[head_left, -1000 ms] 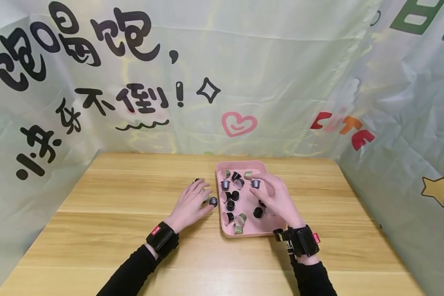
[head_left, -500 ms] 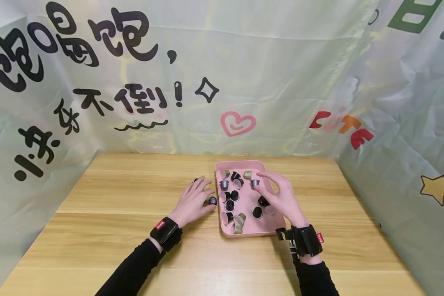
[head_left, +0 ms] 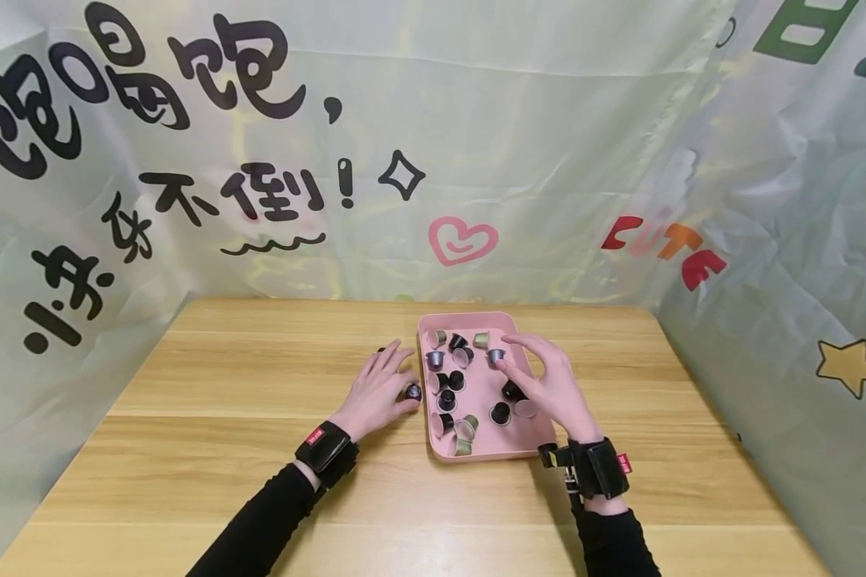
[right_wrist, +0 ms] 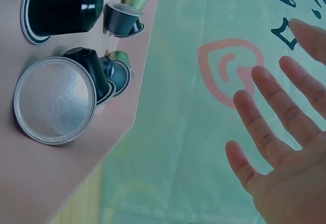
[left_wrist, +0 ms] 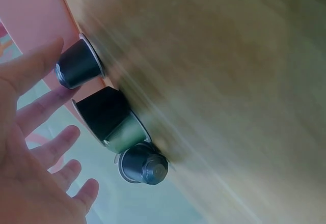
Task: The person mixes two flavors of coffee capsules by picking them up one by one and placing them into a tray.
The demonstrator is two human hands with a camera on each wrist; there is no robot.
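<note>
My left hand [head_left: 377, 395] is low over the table just left of a pink tray [head_left: 485, 385]. In the left wrist view its thumb and index finger flank a dark coffee capsule [left_wrist: 79, 65] standing rim-down; the other fingers are spread. A black capsule [left_wrist: 102, 109], a green capsule [left_wrist: 127, 135] and a dark blue-grey capsule [left_wrist: 142, 164] stand in a row beyond. My right hand [head_left: 557, 391] hovers over the tray's right side, fingers apart and holding nothing. Its thumb tip overlaps a blue-grey capsule [head_left: 495, 357] in the head view.
Several coffee capsules in black, green and blue-grey lie about the tray, some on their sides. A capsule with a silver lid [right_wrist: 56, 101] faces the right wrist camera. Behind the wooden table [head_left: 260, 353] hangs a printed cloth [head_left: 548, 144].
My right hand has drawn back slightly, uncovering more of the green and blue-grey capsules at the tray's far right. My left hand has barely moved; the head view has shifted a little.
</note>
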